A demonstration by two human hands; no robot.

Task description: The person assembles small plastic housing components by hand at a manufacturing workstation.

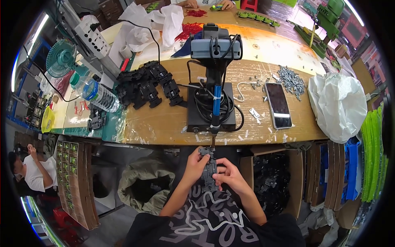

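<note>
Between my two hands, just off the table's front edge, is a black moulded plastic part [210,169], long and narrow. My left hand [194,165] is closed on its upper left side, the thumb lying near the top end. Fingers of my right hand [230,176] grip its right side lower down. A power screwdriver [217,101] with a blue band points toward me, its bit reaching the part's top end; whether it touches is too small to tell. Similar black plastic parts [148,87] lie heaped at the left of the table.
A phone [278,105] and a pile of screws [291,81] lie right of the screwdriver, beside a white bag [337,107]. A water bottle [95,94] stands at left. Below the table edge are a box of black pieces [271,181] and an olive sack [146,181].
</note>
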